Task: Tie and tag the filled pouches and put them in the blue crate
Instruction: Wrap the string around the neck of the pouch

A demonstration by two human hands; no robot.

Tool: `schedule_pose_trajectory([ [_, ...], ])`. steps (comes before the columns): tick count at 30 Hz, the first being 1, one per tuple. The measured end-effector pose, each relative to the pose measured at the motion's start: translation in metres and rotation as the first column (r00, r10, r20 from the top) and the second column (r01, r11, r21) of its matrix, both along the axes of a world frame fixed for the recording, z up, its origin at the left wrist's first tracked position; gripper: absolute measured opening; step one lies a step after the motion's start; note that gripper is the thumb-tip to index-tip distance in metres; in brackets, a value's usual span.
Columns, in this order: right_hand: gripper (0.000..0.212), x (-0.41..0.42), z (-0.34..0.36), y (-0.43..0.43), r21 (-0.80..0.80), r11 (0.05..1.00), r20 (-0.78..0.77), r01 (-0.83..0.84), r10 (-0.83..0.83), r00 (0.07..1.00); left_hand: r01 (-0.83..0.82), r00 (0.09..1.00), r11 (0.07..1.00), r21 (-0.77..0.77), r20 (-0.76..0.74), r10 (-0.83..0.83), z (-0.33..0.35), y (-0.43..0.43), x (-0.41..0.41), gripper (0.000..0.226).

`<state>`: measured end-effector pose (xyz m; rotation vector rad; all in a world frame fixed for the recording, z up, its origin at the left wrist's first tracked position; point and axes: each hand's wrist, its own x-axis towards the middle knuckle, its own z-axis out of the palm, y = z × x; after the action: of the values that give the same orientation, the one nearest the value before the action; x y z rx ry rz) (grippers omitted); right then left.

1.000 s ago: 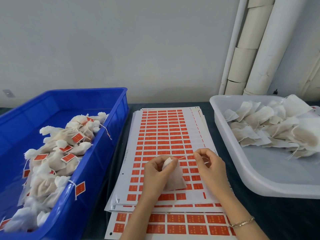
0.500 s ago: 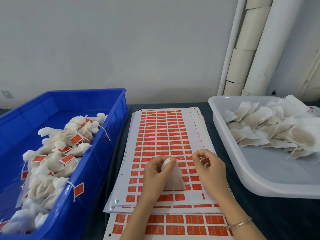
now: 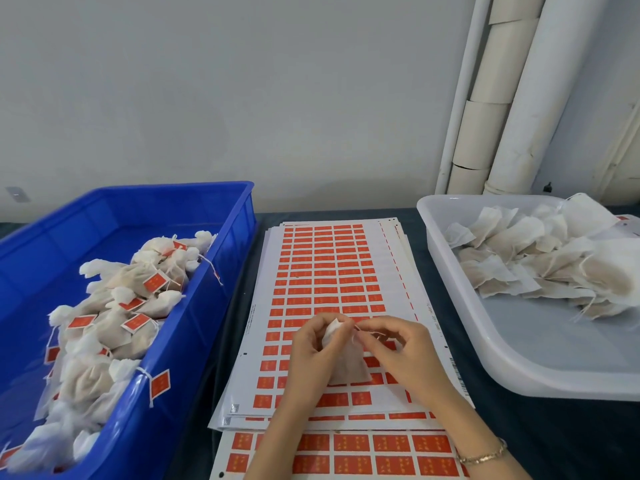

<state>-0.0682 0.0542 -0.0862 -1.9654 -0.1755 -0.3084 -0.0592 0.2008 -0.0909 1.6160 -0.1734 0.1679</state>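
A small white filled pouch (image 3: pixel 346 367) hangs over the sheets of red tag stickers (image 3: pixel 325 271). My left hand (image 3: pixel 311 355) grips the pouch at its gathered neck. Close beside it, my right hand (image 3: pixel 398 355) pinches the pouch's thin string between thumb and forefinger. The blue crate (image 3: pixel 221 271) stands at the left, holding several tied pouches with red tags (image 3: pixel 114 306). At the right, a white tray (image 3: pixel 485 344) holds a heap of untied pouches (image 3: pixel 540 258).
One tagged pouch's red tag (image 3: pixel 160 384) hangs over the crate's near rim. A stack of sticker sheets lies between crate and tray on a dark table (image 3: pixel 554 445). White pipes (image 3: pixel 512 98) run up the wall at the back right.
My right hand has moved left, closer to the left hand, so the string between them is shorter. The pouch stays in my left hand's grip.
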Motion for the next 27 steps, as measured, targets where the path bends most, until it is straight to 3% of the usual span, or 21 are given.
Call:
schedule_pose_trajectory([
  [10, 0.008, 0.002, -0.005, -0.005, 0.031, 0.998, 0.020, 0.054, -0.055, 0.998, 0.090, 0.996, 0.995, -0.044, -0.001, -0.090, 0.006, 0.001, -0.003, 0.016],
  [16, 0.020, 0.002, -0.006, -0.003, -0.078, 0.990, 0.118, 0.120, -0.110, 0.987, 0.108, 0.994, 0.994, -0.030, 0.008, -0.108, 0.004, -0.001, -0.001, 0.011],
  [20, 0.017, 0.003, -0.006, -0.003, -0.124, 0.974, 0.192, 0.191, -0.165, 0.967, 0.110, 0.994, 0.994, -0.020, 0.005, -0.110, 0.006, -0.002, -0.001, 0.009],
  [23, 0.020, 0.002, -0.004, -0.004, -0.099, 0.970, 0.230, 0.224, -0.197, 0.953, 0.167, 0.979, 0.986, 0.022, -0.122, -0.163, 0.002, 0.001, -0.002, 0.018],
  [27, 0.009, -0.001, 0.003, -0.007, 0.063, 0.965, 0.268, 0.255, -0.263, 0.927, 0.293, 0.915, 0.950, 0.108, -0.321, -0.246, -0.009, 0.003, 0.000, 0.054],
])
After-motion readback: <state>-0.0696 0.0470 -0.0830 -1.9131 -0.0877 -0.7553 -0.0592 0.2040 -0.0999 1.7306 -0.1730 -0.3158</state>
